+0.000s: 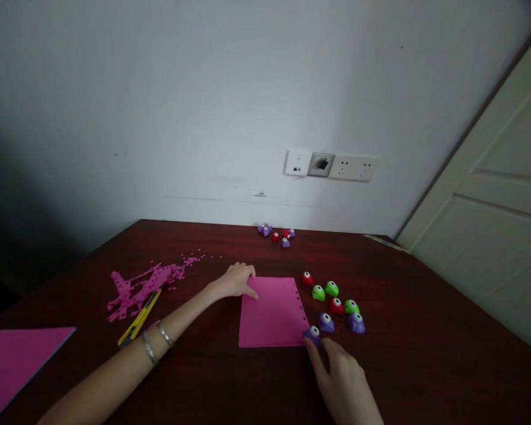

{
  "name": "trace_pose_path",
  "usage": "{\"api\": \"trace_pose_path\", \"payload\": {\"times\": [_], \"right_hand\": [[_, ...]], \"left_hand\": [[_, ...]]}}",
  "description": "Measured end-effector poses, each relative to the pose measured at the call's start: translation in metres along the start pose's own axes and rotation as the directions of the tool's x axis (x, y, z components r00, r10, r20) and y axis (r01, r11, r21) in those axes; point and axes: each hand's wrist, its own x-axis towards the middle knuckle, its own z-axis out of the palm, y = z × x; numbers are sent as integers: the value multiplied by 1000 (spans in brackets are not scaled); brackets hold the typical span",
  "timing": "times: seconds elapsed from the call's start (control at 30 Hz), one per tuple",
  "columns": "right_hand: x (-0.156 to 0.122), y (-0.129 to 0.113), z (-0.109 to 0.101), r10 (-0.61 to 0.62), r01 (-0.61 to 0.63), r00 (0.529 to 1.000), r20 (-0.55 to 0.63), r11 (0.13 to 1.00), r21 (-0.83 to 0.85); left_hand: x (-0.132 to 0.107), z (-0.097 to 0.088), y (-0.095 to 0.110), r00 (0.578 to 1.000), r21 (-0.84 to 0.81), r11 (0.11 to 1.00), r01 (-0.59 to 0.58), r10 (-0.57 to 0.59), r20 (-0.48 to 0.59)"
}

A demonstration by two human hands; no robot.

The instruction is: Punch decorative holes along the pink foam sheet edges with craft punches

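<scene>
My right hand (pixel 343 378) pinches a purple punch (pixel 312 335) between thumb and fingers, at the near right corner of the pink paper (pixel 272 313). The paper lies flat on the desk (pixel 407 330), between my hands, with a line of holes (pixel 300 307) down its right edge. My left hand (pixel 238 280), thumb and fingers spread wide, touches the paper's far left corner, its thumb on top.

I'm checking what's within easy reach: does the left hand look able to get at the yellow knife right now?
Probably yes: nothing appears to lie on the yellow knife, though the left hand would have to leave the pink paper and draw back.
</scene>
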Motion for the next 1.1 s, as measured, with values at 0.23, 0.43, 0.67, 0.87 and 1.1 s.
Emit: {"api": "trace_pose_path", "payload": {"times": [0.23,0.43,0.67,0.87,1.1], "right_hand": [[0,0,1,2,-2,1000,23,1000,-6],[0,1,0,9,-10,1000,29,1000,29],[1,-3,-10,10,-10,1000,-11,998,64],[7,-18,-18,-85,78,968,-235,996,-38],[9,-23,-14,-183,177,903,-388,983,-51]], "left_hand": [[3,-2,3,1000,-54,998,14,-14,-4],[2,-16,4,999,-460,888,19,-5,31],[-4,-42,4,989,-843,524,124,-134,63],[-6,-49,11,988,-903,426,57,-155,-11],[-13,-49,20,988,-925,377,39,-151,-20]]}}
